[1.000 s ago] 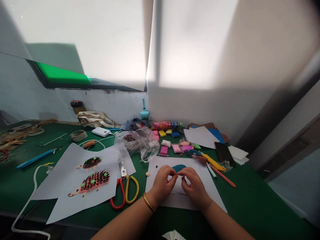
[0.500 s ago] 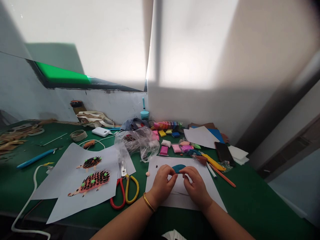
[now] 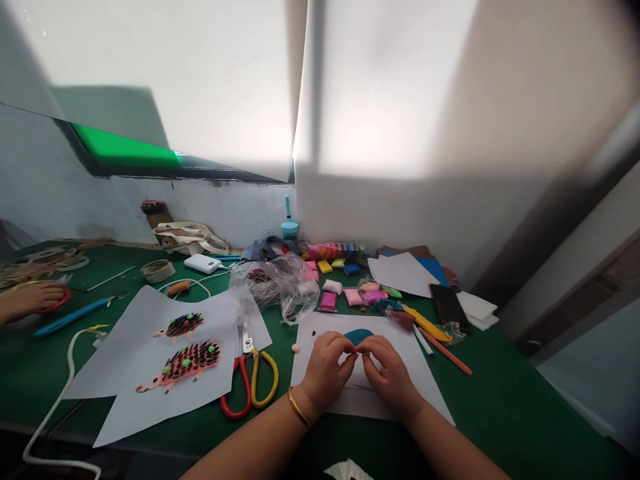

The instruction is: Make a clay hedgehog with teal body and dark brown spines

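My L hand (image 3: 327, 367) and R hand (image 3: 387, 373) met fingertip to fingertip over the white paper (image 3: 420, 380), fingers pinched in; I couldn't tell what, if anything, was clamped btwn them. The blue piece (image 3: 359, 336) lay just beyond my fingertips, on the paper's far part, w/ a small black bit (image 3: 314, 333) to its L. The scissors (image 3: 249, 373) were on the green table (image 3: 505, 407) L of the paper, & another person's hand (image 3: 43, 297) was at the red handles (image 3: 60, 301), far L.
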Available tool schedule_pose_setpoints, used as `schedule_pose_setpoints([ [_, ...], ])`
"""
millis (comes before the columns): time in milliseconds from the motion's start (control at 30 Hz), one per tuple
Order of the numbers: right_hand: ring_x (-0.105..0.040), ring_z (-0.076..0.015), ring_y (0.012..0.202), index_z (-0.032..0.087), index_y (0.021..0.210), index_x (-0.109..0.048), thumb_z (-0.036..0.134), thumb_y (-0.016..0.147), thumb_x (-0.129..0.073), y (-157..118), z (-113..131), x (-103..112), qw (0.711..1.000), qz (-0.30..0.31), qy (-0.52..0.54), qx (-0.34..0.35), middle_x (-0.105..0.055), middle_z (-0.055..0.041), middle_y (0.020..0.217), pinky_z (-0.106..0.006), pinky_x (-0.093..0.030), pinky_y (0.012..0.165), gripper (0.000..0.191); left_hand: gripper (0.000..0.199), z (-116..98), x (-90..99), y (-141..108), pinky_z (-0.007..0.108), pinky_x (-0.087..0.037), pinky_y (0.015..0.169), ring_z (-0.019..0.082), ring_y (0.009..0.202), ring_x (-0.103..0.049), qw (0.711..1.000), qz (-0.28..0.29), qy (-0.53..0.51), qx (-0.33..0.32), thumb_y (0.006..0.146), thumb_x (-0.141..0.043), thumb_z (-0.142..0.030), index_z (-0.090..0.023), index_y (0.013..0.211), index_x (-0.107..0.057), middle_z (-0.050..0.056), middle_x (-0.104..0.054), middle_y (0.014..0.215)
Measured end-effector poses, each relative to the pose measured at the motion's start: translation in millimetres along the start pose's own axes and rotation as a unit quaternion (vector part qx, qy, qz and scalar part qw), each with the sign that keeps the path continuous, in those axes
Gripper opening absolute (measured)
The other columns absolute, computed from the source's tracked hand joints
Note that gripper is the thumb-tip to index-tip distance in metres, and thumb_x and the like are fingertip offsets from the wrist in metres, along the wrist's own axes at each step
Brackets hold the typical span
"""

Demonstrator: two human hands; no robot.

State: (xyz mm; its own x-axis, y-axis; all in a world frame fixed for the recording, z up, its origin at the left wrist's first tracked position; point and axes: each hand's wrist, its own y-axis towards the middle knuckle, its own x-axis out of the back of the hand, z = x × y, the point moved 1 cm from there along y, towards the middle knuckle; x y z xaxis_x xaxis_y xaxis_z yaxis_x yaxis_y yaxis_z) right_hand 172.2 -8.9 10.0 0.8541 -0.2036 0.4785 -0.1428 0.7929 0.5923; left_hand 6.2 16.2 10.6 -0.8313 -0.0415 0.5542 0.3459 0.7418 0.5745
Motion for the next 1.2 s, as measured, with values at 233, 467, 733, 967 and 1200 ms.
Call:
schedule_pose_setpoints([
  [233, -0.059, -0.0223, 0.093, 0.022, 0.095, -0.065, 0.010, 0.086, -0.049, -1.5, 0.3, 0.6, 1.000, 0.014, 0.018, -0.008, -0.064, -0.0065, 0.095, -0.040, -0.051, 0.083, 0.021, 0.010, -0.8, 0.3, -0.9, 0.035, -0.043, 0.083, 0.020, 0.088, -0.055, 1.000, -0.012, 0.011, -0.009, 0.083, -0.063, -0.011, -0.021, 0.086, -0.061, 0.002, -0.062, 0.088],
  [467, -0.059, -0.0227, 0.093, 0.022, 0.094, -0.064, 0.008, 0.084, -0.048, -1.0, 0.6, 0.9, 0.999, 0.012, 0.032, -0.006, -0.063, -0.0069, 0.095, -0.041, -0.052, 0.083, 0.023, 0.004, -1.8, 1.9, -1.4, 0.036, -0.044, 0.084, 0.020, 0.089, -0.056, 1.000, -0.012, 0.007, -0.002, 0.086, -0.064, -0.018, -0.021, 0.086, -0.062, 0.003, -0.062, 0.088],
  [733, -0.059, -0.0228, 0.093, 0.022, 0.093, -0.064, 0.010, 0.085, -0.048, -0.9, 2.0, 1.7, 1.000, 0.009, 0.026, -0.013, -0.063, -0.0066, 0.094, -0.040, -0.051, 0.083, 0.022, 0.009, -4.4, 6.2, 0.0, 0.035, -0.044, 0.082, 0.020, 0.086, -0.057, 1.000, -0.004, 0.021, -0.002, 0.090, -0.059, -0.024, -0.021, 0.083, -0.063, 0.004, -0.063, 0.086],
  [967, -0.059, -0.0232, 0.094, 0.022, 0.094, -0.065, 0.010, 0.085, -0.049, -0.9, 1.0, 1.3, 1.000, 0.000, 0.014, -0.008, -0.064, -0.0068, 0.095, -0.041, -0.051, 0.084, 0.022, 0.005, -4.6, 4.3, 0.8, 0.035, -0.044, 0.084, 0.020, 0.089, -0.057, 1.000, -0.006, 0.008, 0.002, 0.086, -0.062, -0.018, -0.021, 0.082, -0.061, 0.004, -0.063, 0.087],
  [1200, -0.059, -0.0234, 0.094, 0.023, 0.094, -0.065, 0.011, 0.086, -0.049, -0.5, 2.3, 1.7, 1.000, -0.001, 0.017, -0.015, -0.064, -0.0071, 0.096, -0.042, -0.052, 0.084, 0.021, 0.006, -4.6, 4.1, -0.4, 0.036, -0.044, 0.083, 0.020, 0.088, -0.056, 1.000, -0.001, 0.014, 0.007, 0.087, -0.058, -0.017, -0.020, 0.082, -0.060, 0.004, -0.061, 0.088],
])
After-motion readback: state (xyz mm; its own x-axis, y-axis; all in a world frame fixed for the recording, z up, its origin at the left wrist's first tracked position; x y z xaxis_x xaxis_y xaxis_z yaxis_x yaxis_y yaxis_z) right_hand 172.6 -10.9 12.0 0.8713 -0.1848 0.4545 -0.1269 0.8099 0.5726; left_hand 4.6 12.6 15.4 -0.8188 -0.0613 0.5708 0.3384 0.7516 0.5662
